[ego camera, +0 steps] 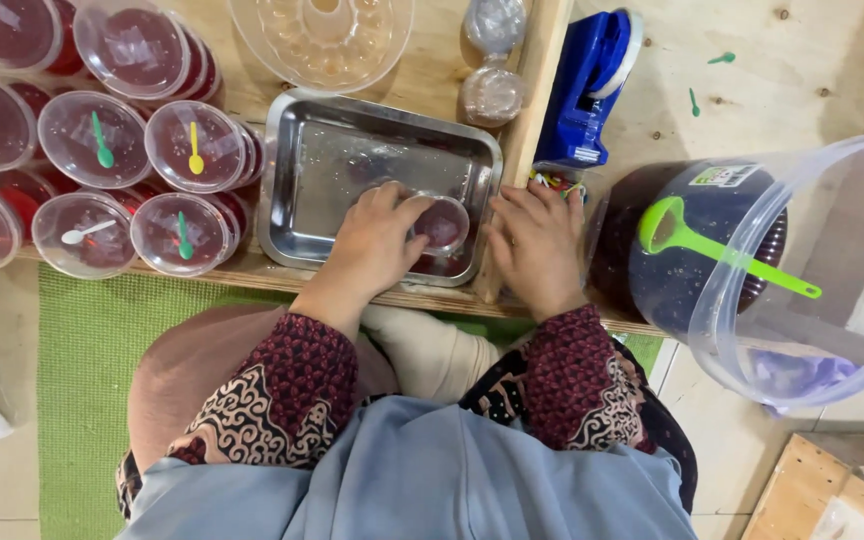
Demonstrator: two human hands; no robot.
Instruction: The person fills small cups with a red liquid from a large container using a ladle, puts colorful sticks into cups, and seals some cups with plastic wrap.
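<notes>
1. Hands work at a steel tray point(302, 160) on a wooden bench point(812, 60).
2. The left hand point(377, 235) curls its fingers around the near-left side of a small clear cup point(442, 222) of dark red liquid, which sits in the tray's near-right corner.
3. The right hand point(535, 245) lies just right of the cup, fingers pressed together and flat on the tray's edge; whether it touches the cup I cannot tell.
4. Lidded cups point(192, 145) with small spoons stand to the left.
5. A large tub point(812, 250) holding a green scoop point(712, 245) stands at the right.
</notes>
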